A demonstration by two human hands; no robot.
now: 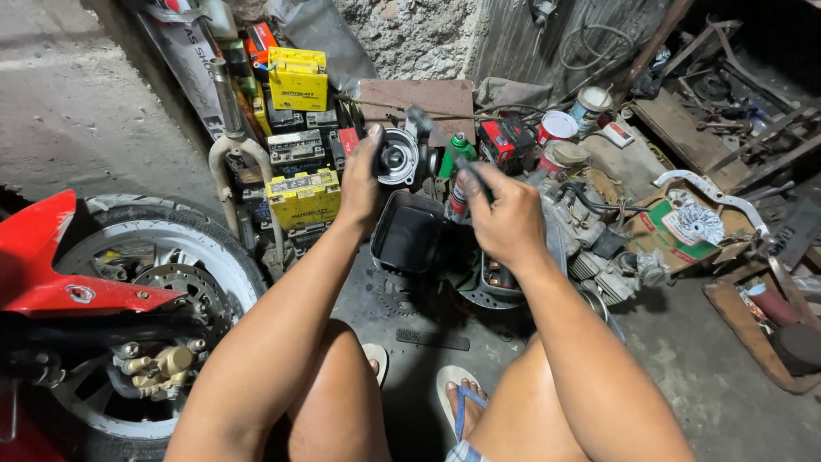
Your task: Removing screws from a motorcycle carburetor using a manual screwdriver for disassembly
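Observation:
My left hand (363, 184) holds up a round silver and black metal engine part (398, 156) with a hole in its middle. My right hand (505, 218) grips a thin dark brush-like tool (445, 145) whose tip reaches up toward that part; the tool is blurred. Below the hands sits an open black plastic container (409, 235) on the oily floor. My knees and sandalled feet (457, 402) show at the bottom.
A motorcycle front wheel (162, 257) with red fender (43, 265) and brake caliper stands at left. Yellow and black batteries (299, 137) are stacked behind. An engine block (590, 239), cans (558, 128), a cardboard box (676, 231) and scrap metal crowd the right.

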